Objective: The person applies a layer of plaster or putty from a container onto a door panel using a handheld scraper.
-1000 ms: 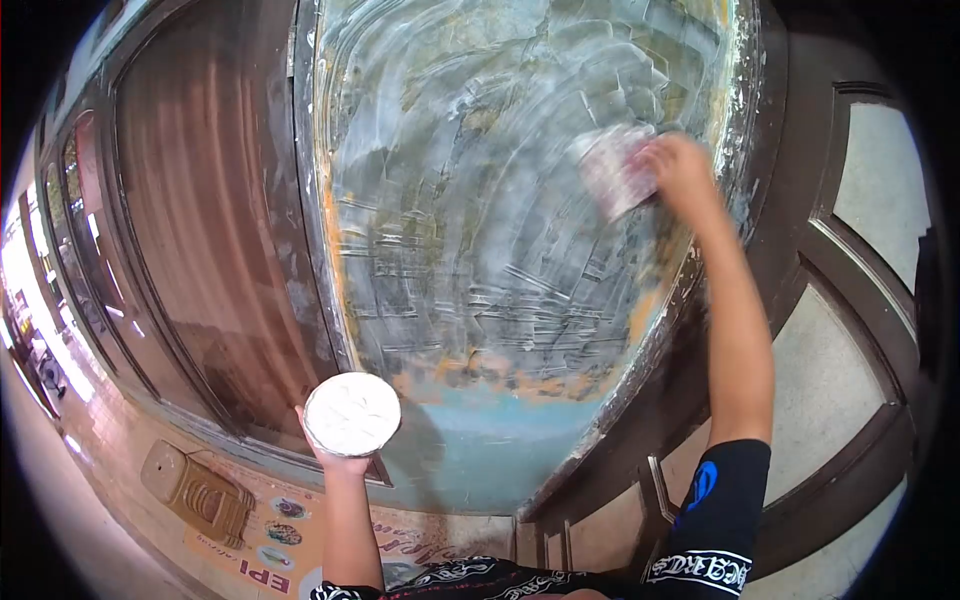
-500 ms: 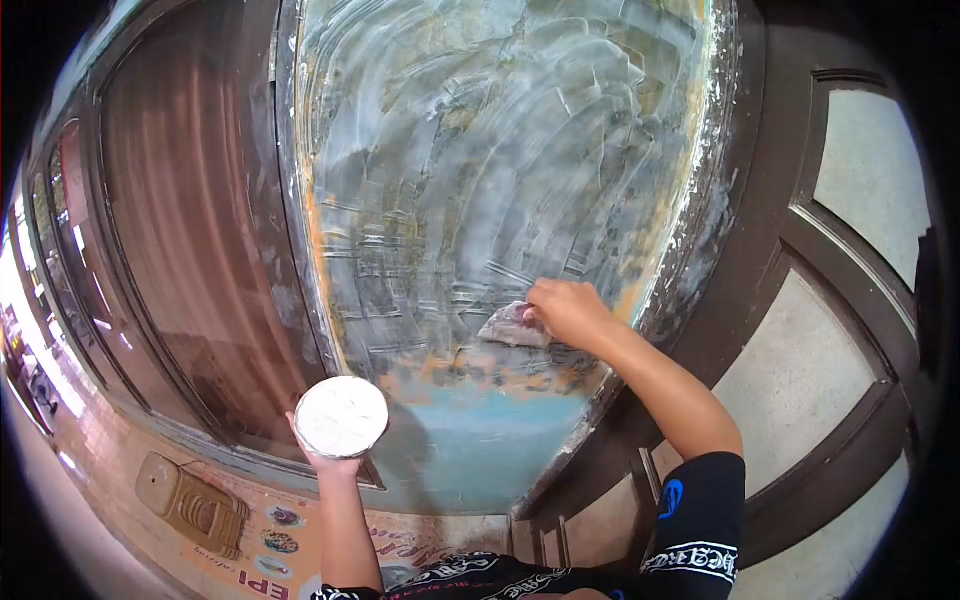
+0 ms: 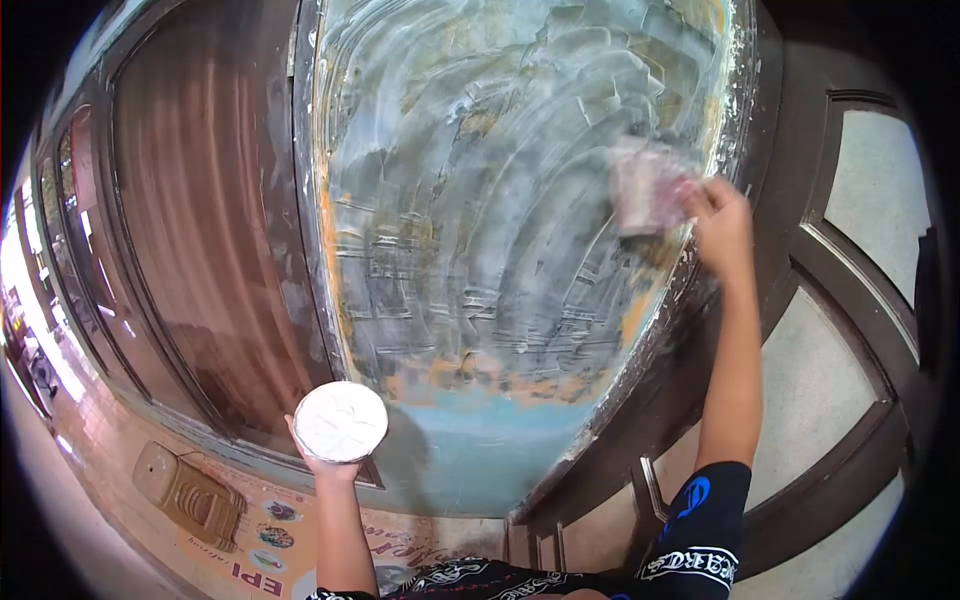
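My left hand (image 3: 326, 466) holds up a round tub of white putty (image 3: 341, 422), its open top facing me, low in front of the wall. The fingers are wrapped round its side and underside. Up at the right edge of the patchy grey and blue wall panel (image 3: 480, 210), my right hand (image 3: 724, 218) pinches a flat putty scraper (image 3: 645, 190). Motion blurs the pale, reddish blade, which overlaps the wall surface in this view. Curved whitish smears cover much of the panel, with orange patches along its edges and a plain blue band below.
A brown door frame with pale panels (image 3: 865, 170) stands close on the right. To the left is a dark-framed window with a brown curtain (image 3: 190, 220). A brown plastic stool (image 3: 190, 495) and a printed banner (image 3: 270, 540) lie low at the left.
My right hand has swept the scraper up and to the right, from the lower middle of the panel to its right edge. The left hand with the tub stays nearly in place.
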Tool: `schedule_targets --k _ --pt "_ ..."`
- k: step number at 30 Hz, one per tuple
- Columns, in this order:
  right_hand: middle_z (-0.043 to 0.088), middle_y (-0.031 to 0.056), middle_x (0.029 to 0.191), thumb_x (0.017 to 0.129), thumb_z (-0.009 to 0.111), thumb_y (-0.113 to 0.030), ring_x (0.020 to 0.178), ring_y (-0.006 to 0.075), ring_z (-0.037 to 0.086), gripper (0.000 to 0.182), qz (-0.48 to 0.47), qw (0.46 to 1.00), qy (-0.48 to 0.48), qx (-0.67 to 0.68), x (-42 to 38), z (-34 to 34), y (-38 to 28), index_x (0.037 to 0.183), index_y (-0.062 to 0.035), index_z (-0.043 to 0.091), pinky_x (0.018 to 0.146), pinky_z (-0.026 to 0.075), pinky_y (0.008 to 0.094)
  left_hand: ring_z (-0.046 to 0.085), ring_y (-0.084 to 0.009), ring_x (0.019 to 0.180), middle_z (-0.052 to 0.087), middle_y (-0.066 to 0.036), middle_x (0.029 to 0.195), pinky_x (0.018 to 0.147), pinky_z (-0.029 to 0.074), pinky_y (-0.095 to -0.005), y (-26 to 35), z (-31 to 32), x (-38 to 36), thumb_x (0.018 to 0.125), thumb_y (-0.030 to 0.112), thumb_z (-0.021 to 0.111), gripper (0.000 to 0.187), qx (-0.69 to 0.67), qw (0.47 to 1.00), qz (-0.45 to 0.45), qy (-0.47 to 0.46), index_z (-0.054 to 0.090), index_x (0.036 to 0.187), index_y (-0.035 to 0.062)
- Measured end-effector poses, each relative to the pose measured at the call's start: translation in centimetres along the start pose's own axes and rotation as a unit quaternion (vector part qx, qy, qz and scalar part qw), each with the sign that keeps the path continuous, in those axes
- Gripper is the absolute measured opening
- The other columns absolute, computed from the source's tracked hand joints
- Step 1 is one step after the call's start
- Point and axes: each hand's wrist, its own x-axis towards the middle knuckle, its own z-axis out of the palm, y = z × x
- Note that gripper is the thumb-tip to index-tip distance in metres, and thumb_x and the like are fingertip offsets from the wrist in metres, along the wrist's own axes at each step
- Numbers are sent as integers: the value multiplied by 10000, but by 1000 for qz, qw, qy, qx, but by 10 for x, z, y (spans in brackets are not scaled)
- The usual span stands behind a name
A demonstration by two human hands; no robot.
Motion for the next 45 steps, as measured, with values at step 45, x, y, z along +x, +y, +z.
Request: schedule_targets --k 45 --pt "680 46 1014 1031 466 -110 870 102 649 199 487 604 -337 534 -367 237 -116 1136 9 586 813 524 267 544 -388 1257 529 -185 1418 1079 407 -548 -19 -18 -75 919 727 372 871 -86 961 -261 -20 460 1437 32"
